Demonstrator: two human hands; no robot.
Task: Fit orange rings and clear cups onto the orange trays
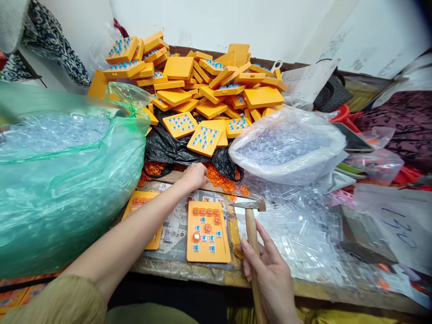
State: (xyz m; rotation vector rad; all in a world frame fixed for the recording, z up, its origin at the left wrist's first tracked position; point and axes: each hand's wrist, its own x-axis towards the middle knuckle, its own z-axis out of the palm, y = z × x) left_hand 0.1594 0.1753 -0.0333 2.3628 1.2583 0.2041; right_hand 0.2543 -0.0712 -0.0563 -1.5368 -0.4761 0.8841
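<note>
A small hammer (252, 238) with a wooden handle is gripped in my right hand (270, 270), its metal head up near the table's right side. My left hand (196, 175) reaches forward to the loose orange rings (221, 180); its fingers are curled downward, and whatever they pinch is hidden. Between my arms an orange-yellow panel (211, 258) lies flat, with small white-and-blue switches. Clear orange caps (208, 228) sit over several of these; others show bare blue centres. A second panel (152, 243) with caps lies partly under my left forearm.
Many similar panels (211, 108) are heaped at the back on a black plastic bag (168, 146). On the left stands a green bag (74, 193) of clear plastic pieces. A white bag (286, 139) of clear pieces sits right, with loose clear pieces (303, 234) spread before it.
</note>
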